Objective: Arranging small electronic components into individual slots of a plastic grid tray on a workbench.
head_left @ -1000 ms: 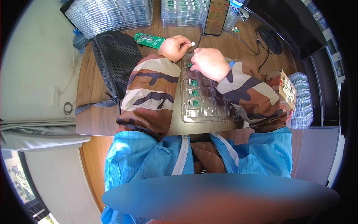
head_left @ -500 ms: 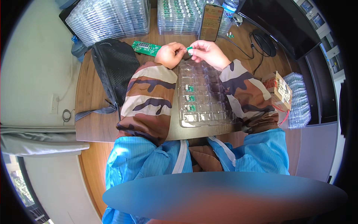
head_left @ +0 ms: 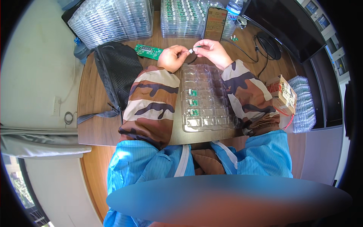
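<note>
My left hand [head_left: 172,58] is closed, with a small white connector [head_left: 191,51] pinched at its fingertips. A dark cable [head_left: 193,59] curves below those fingers. Just to the right, my right hand [head_left: 213,52] pinches a small green circuit board [head_left: 197,47], seen nearly edge-on and mostly covered by the fingers. The connector and the board look slightly apart. Beside my left hand lies a larger green board with a digit display [head_left: 146,49]. Below both hands is a clear plastic tray [head_left: 206,123] with many compartments; three small green boards [head_left: 193,102] sit in its left part.
Stacked clear trays [head_left: 109,22] and trays of small boards [head_left: 181,19] stand at the back. A phone [head_left: 215,24] leans upright there. A black mesh bag [head_left: 119,68] lies left; a cardboard box [head_left: 282,94], more trays [head_left: 302,102] and a monitor [head_left: 283,26] are right.
My fingertips have drawn slightly apart. The small board has turned from face-on to nearly edge-on, and the white connector now shows at my left fingertips.
</note>
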A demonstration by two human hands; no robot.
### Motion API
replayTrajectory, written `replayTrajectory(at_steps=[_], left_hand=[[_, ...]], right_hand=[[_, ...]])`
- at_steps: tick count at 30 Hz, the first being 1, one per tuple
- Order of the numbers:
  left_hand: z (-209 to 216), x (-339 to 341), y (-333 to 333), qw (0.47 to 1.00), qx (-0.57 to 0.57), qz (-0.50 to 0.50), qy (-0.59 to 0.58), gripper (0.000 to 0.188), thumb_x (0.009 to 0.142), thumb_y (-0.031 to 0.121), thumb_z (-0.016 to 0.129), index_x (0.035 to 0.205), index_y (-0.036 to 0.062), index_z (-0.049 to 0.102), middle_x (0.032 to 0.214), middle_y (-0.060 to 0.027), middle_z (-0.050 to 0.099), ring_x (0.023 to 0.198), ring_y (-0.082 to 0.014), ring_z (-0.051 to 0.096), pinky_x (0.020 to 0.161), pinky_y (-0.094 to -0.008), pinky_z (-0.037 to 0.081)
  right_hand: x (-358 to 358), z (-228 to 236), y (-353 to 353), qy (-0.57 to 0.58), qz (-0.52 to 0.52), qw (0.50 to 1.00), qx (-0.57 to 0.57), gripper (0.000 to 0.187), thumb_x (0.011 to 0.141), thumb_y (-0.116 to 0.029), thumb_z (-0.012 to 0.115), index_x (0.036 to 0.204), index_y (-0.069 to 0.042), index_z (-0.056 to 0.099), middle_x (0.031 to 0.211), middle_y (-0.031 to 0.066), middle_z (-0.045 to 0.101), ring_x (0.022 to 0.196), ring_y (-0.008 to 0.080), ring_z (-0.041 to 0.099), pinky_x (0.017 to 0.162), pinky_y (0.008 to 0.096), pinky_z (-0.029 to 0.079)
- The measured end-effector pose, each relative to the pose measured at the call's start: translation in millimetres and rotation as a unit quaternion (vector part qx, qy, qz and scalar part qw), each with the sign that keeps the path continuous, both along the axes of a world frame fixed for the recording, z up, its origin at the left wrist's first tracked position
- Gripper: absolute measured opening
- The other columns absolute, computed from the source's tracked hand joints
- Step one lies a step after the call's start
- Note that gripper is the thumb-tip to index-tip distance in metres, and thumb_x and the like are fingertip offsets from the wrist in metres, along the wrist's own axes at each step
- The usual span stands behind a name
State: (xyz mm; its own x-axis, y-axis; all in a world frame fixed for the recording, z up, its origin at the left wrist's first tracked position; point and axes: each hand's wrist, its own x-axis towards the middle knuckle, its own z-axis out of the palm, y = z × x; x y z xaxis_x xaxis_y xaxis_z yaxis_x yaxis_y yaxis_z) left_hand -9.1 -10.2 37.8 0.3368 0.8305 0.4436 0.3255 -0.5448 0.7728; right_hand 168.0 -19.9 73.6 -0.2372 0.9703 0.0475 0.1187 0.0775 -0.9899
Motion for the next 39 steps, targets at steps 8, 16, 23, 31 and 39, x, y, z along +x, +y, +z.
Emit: replayTrajectory(at_steps=[8, 16, 23, 31, 39], left_hand=[[-1, 0, 0, 1.0, -0.006, 0.008, -0.01, 0.012, 0.076, 0.013, 0.06, 0.081, 0.0021, 0.061, 0.071, -0.0052, 0.058, 0.059, -0.0092, 0.052, 0.055, -0.0226, 0.042], [-5, 1, 3, 0.998, -0.011, 0.004, -0.06, 0.014, 0.075, 0.016, 0.061, 0.08, 0.0027, 0.061, 0.069, -0.0083, 0.058, 0.056, -0.0139, 0.053, 0.053, -0.0256, 0.043], [-7, 1, 5, 0.997, -0.02, 0.002, -0.075, 0.013, 0.075, 0.015, 0.061, 0.079, 0.0024, 0.061, 0.069, -0.0084, 0.058, 0.057, -0.0137, 0.054, 0.054, -0.0255, 0.043], [-5, 1, 4, 0.997, -0.022, 0.013, -0.077, 0.012, 0.075, 0.014, 0.06, 0.079, 0.0021, 0.06, 0.069, -0.0086, 0.058, 0.058, -0.0134, 0.055, 0.054, -0.0253, 0.044], [-3, 0, 3, 0.996, -0.045, 0.002, -0.072, 0.012, 0.075, 0.013, 0.06, 0.078, 0.0019, 0.06, 0.067, -0.0082, 0.058, 0.057, -0.0124, 0.054, 0.053, -0.0254, 0.044]], right_hand=[[1, -14, 9, -0.027, -0.016, 0.994, 0.109, 0.017, 0.079, -0.007, 0.056, 0.095, -0.001, 0.059, 0.082, 0.0037, 0.06, 0.072, 0.0073, 0.055, 0.065, 0.0194, 0.045], [-6, -15, 5, 0.076, 0.006, 0.997, 0.011, 0.02, 0.08, -0.007, 0.055, 0.098, 0.0, 0.059, 0.088, 0.0047, 0.06, 0.082, 0.0095, 0.054, 0.07, 0.0208, 0.045], [-9, -12, 4, 0.096, -0.016, 0.994, -0.042, 0.02, 0.079, -0.006, 0.056, 0.098, 0.001, 0.059, 0.089, 0.0048, 0.06, 0.079, 0.0083, 0.054, 0.069, 0.0193, 0.044], [-10, -19, 7, -0.004, -0.021, 0.998, 0.062, 0.019, 0.078, -0.002, 0.056, 0.096, 0.0, 0.058, 0.09, 0.0045, 0.06, 0.081, 0.0086, 0.055, 0.073, 0.0201, 0.043], [-10, -24, 8, -0.035, -0.065, 0.99, 0.116, 0.015, 0.072, -0.002, 0.059, 0.088, -0.001, 0.061, 0.079, 0.0033, 0.062, 0.071, 0.0078, 0.056, 0.066, 0.0209, 0.046]])
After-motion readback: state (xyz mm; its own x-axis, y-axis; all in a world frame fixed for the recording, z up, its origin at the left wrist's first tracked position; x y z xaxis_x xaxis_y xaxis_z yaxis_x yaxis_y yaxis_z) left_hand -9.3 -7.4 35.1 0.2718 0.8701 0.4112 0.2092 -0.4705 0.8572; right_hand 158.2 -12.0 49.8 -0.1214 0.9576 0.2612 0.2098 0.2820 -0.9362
